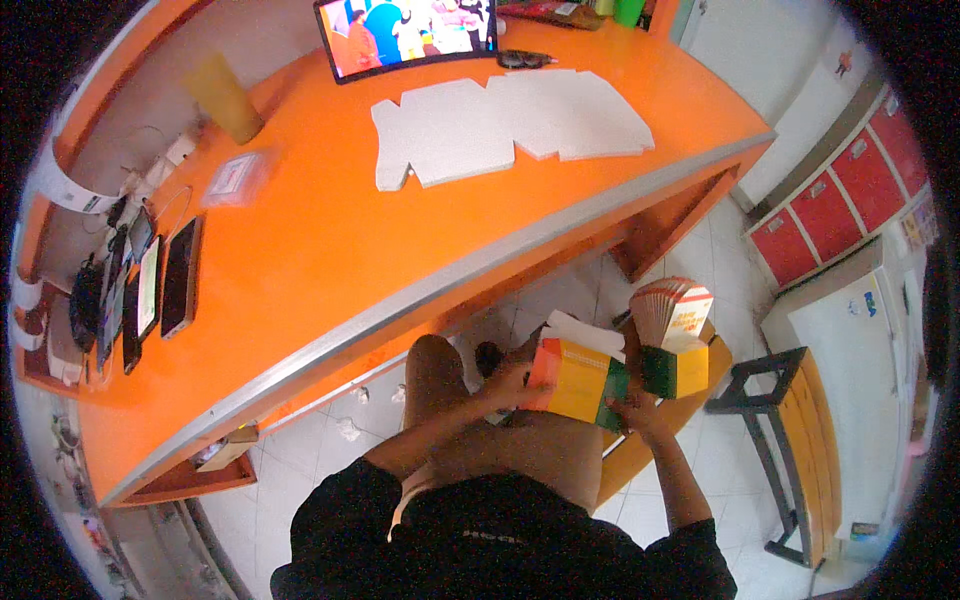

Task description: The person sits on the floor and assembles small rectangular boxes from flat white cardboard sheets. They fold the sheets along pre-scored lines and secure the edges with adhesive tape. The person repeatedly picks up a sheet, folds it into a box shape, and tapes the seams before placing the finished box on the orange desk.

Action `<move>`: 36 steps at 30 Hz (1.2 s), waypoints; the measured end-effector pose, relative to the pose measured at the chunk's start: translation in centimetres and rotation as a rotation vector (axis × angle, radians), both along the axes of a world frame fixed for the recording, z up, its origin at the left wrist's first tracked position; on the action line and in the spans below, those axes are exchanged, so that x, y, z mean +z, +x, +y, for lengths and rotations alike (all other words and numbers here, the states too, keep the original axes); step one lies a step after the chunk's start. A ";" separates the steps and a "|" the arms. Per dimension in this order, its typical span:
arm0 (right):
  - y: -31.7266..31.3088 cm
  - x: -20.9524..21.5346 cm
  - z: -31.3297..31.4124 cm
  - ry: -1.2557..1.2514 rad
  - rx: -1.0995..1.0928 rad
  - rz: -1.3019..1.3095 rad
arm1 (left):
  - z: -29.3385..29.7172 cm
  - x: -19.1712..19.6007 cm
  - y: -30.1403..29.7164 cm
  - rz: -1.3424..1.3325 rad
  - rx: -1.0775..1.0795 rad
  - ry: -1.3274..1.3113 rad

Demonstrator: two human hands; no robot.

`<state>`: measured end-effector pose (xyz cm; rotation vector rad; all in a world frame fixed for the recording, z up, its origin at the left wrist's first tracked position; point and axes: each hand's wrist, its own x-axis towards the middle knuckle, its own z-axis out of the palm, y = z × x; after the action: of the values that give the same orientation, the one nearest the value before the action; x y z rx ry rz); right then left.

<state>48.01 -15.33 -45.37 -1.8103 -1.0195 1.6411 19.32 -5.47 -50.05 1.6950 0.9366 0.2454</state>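
Observation:
Over my lap I hold an unfolded cardboard carton (575, 380) in orange, yellow and green, with a white flap at its upper edge. My left hand (512, 387) grips its orange end, fingers partly hidden by the card. At the green end, my right hand (632, 408) is closed on the card's edge. Just beyond the right hand, a fanned stack of flat cartons (668, 308), red-edged with white fronts, stands on a wooden bench (690, 408). A green and yellow carton piece (690, 368) lies against that stack.
An orange desk (330, 240) with a grey edge spans ahead. On it are white die-cut card sheets (450, 130), a lit screen (405, 35), sunglasses (525, 60) and phones (180, 275). A second bench (805, 440) and a white fridge (850, 320) stand at right.

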 end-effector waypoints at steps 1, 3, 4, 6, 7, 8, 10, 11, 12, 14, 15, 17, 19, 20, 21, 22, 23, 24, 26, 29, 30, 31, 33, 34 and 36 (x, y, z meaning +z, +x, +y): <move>1.1 -1.6 -0.1 -0.047 0.005 -0.046 | -0.9 1.3 -0.2 -0.143 0.031 0.177; 1.2 -1.6 0.6 -0.057 -0.033 -0.049 | -1.9 1.9 -0.4 -0.058 0.066 0.447; -0.2 1.0 0.6 -0.022 -0.069 -0.001 | -2.3 1.8 -0.8 -0.006 0.091 0.575; -1.6 2.6 0.2 0.137 -0.120 -0.029 | -2.6 1.1 -1.3 -0.058 0.110 0.544; -1.8 2.5 -0.2 0.262 -0.122 -0.101 | -2.4 0.8 -1.4 -0.087 0.123 0.529; -2.0 3.0 -0.3 0.450 -0.071 -0.230 | -2.1 2.1 -1.0 -0.149 0.140 0.506; -3.0 5.4 0.0 0.883 0.078 -0.589 | -1.8 4.8 -0.4 -0.264 0.184 0.420; -2.8 5.5 -0.2 0.965 0.128 -0.682 | -1.6 6.1 -0.1 -0.321 0.202 0.358; -2.3 5.7 -0.5 1.047 0.175 -0.782 | -1.5 6.9 0.2 -0.370 0.219 0.258; -1.2 2.7 -1.2 0.916 0.145 -0.726 | -1.2 6.5 0.4 -0.389 0.214 0.087; -1.3 1.3 -1.1 0.734 0.034 -0.525 | -0.9 4.5 0.6 -0.359 0.197 0.011; -2.2 -0.7 -1.0 0.358 -0.174 -0.130 | -0.3 -0.3 0.7 -0.237 0.144 -0.142; -2.2 -4.7 -1.8 0.508 -0.157 -0.225 | 0.3 -4.4 0.7 -0.050 0.072 -0.285; -2.0 -5.2 -1.9 0.532 -0.175 -0.237 | 0.4 -3.6 1.3 -0.006 0.103 -0.130; -1.8 -5.6 -2.0 0.555 -0.193 -0.249 | 0.4 -2.8 1.8 0.035 0.133 0.025; -2.6 -4.3 -1.7 0.525 -0.219 -0.214 | 0.1 -2.6 1.8 0.026 0.222 0.176; -3.4 -2.4 -1.7 0.490 -0.250 -0.185 | -0.3 -2.4 2.1 0.025 0.307 0.327; -5.1 0.6 -1.4 0.456 -0.203 -0.336 | -0.8 -2.8 2.2 -0.027 0.442 0.484; -8.2 4.6 -1.0 0.440 -0.082 -0.625 | -0.7 -1.9 2.5 -0.194 0.599 0.372; -9.7 2.2 -2.0 0.541 0.239 -1.000 | -3.1 3.2 3.0 -0.572 0.625 -0.182; -11.0 3.1 -2.0 0.612 0.326 -1.018 | -4.2 4.3 3.0 -0.755 0.647 -0.133; -12.6 5.2 -1.7 0.684 0.411 -1.033 | -5.1 4.7 2.9 -0.938 0.665 -0.082; -14.9 6.1 -1.0 0.740 0.536 -0.973 | -7.1 2.4 1.5 -0.496 0.652 0.119; -15.4 4.9 -1.4 0.702 0.568 -0.904 | -7.0 4.6 1.0 -0.211 0.621 -0.128; -14.7 4.6 -1.6 0.710 0.668 -0.622 | -6.8 7.6 -0.4 0.013 0.665 -0.436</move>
<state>33.31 -16.92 -40.73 -1.5475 -2.3143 0.7570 18.93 -12.29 -42.42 0.9518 1.4296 0.4311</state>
